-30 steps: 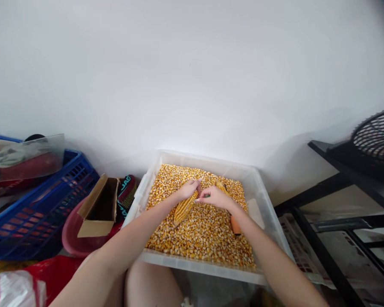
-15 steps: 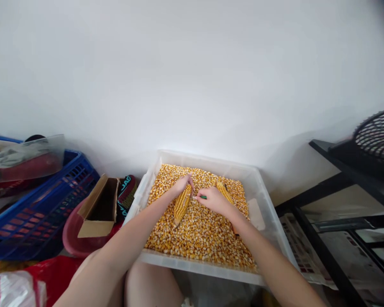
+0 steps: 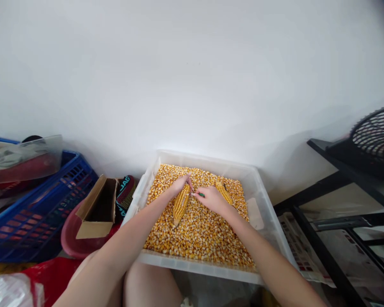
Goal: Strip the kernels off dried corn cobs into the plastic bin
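Corn cob (image 3: 181,203) over the kernel-filled clear tub (image 3: 269,221), left hand (image 3: 180,185) closed on its far end, right hand (image 3: 211,198) beside it pinching a green-handled tool (image 3: 199,195)

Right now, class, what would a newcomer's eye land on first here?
The clear plastic tub heaped with loose yellow kernels, centre foreground. Over it the left hand grips a corn cob, while the right hand holds a small green-handled tool beside it.
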`<control>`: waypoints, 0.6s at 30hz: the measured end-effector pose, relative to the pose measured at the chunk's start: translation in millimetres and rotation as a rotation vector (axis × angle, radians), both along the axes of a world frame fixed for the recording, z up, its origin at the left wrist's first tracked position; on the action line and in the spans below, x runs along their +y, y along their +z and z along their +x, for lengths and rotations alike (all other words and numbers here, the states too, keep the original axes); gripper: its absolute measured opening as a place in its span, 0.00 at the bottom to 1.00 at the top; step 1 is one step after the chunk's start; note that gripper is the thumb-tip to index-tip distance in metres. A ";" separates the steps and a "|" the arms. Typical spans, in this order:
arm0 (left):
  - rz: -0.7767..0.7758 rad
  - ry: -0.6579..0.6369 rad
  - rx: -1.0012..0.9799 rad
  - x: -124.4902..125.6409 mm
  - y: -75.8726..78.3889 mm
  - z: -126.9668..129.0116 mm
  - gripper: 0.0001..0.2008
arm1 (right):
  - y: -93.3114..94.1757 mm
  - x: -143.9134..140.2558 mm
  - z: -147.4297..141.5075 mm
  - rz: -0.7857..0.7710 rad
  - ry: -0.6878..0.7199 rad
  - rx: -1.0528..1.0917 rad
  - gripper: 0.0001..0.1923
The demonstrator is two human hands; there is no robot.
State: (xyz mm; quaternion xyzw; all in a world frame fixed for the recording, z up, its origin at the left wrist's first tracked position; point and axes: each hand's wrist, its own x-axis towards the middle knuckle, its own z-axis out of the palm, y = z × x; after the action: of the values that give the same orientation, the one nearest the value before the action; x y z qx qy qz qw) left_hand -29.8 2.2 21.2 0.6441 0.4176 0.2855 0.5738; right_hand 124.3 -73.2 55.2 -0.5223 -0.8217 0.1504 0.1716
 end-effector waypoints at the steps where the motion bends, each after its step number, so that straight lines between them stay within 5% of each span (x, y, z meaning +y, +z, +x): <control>1: 0.006 0.004 -0.001 0.7 -1.2 -0.3 0.26 | -2.3 0.2 -0.4 0.012 -0.001 -0.002 0.13; 12: 0.006 0.084 0.021 3.3 -14.2 -4.0 0.24 | -23.1 -7.5 -16.3 0.196 -0.019 -0.169 0.14; 18: 0.060 0.055 -0.027 2.2 -16.3 -3.8 0.24 | -31.0 -8.2 -17.8 0.133 -0.069 0.015 0.13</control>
State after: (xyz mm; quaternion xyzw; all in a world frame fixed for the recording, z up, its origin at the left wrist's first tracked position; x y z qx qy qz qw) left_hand -33.6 4.4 5.0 0.6455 0.4185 0.3223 0.5516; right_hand 106.5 -81.4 24.2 -0.5367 -0.8100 0.0935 0.2172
